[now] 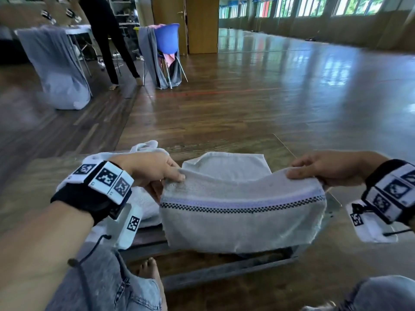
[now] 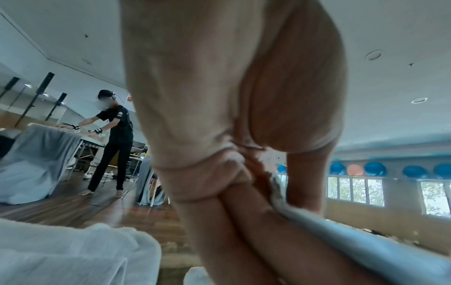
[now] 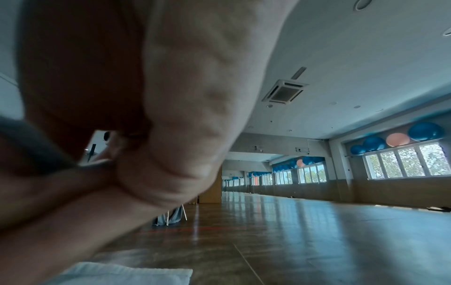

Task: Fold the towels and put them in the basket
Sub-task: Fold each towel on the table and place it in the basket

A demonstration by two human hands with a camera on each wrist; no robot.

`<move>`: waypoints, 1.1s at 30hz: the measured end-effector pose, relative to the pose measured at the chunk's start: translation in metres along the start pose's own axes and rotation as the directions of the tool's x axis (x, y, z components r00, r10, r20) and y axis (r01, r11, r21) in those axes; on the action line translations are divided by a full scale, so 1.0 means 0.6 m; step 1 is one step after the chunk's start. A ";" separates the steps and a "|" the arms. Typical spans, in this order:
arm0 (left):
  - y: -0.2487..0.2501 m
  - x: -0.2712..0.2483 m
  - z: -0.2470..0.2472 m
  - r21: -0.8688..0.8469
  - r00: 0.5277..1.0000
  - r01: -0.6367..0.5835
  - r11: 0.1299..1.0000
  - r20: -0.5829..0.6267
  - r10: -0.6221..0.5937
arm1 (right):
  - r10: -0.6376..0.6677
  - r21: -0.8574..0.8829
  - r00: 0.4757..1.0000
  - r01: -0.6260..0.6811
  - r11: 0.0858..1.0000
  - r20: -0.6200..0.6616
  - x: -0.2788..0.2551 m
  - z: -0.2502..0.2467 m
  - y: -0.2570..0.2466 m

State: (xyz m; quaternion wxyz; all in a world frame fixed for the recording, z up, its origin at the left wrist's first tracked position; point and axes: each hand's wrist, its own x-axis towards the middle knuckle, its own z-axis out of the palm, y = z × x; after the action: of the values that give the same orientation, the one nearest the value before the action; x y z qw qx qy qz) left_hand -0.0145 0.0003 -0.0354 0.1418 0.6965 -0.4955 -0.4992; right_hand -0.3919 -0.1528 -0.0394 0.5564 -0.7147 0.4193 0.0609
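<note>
Seemingly mid-fold, the head view shows a grey towel (image 1: 242,212) with a checked band and a pale stripe held up between both hands above a low glass table (image 1: 33,187). The left hand (image 1: 155,170) pinches the towel's upper left corner between thumb and fingers; the right hand (image 1: 325,168) pinches the upper right corner the same way. The top edge sags in a shallow curve between the two grips and the rest hangs down toward the viewer, which suggests the hands hold it by the corners so it drapes straight and its edges can be matched for a fold. Just beyond it a folded white towel (image 1: 229,167) lies flat on the table, and a rumpled white towel (image 1: 146,147) sits at the left, behind the left hand, probably waiting its turn. No basket shows in any view. Farther off stand a blue chair (image 1: 167,41) draped with cloth and a second person (image 1: 107,37) at a covered table.

From the left wrist, the hand fills the middle: curled fingers (image 2: 219,221) clamp a grey towel edge (image 2: 354,237) running off to the lower right, with white towelling (image 2: 73,254) below at the near left.

From the right wrist, the hand (image 3: 158,135) is close and blurred; its fingers look curled, though the towel it holds is barely visible at the left edge. A corner of the white towel (image 3: 127,273) lies beneath, and the wooden floor (image 3: 317,231) stretches away to the right.
</note>
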 end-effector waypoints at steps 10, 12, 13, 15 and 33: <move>-0.034 0.203 0.002 0.248 0.767 -0.147 0.957 -0.583 0.269 | -0.197 -0.232 0.738 0.056 0.971 -0.646 0.195 -0.019 0.055; -0.029 0.242 -0.003 0.274 0.683 -0.138 0.952 -0.669 0.292 | -0.236 -0.327 0.663 -0.014 0.945 -0.711 0.232 -0.034 0.051; -0.027 0.261 -0.007 0.283 0.658 -0.121 0.951 -0.695 0.291 | -0.255 -0.356 0.631 -0.036 0.934 -0.732 0.251 -0.042 0.048; -0.026 0.297 -0.018 0.292 0.638 -0.070 0.954 -0.722 0.267 | -0.269 -0.380 0.593 -0.068 0.923 -0.759 0.288 -0.055 0.041; -0.018 0.352 -0.021 0.349 0.861 -0.062 0.935 -0.455 0.227 | -0.222 -0.468 0.778 -0.103 0.878 -0.588 0.363 -0.053 0.054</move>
State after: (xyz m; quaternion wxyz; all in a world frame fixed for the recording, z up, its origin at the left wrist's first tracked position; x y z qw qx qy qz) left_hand 0.0042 -0.1742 -0.1543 0.1840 0.7735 -0.5700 -0.2070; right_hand -0.2860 -0.2967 -0.1725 0.1943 -0.8211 0.5279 -0.0971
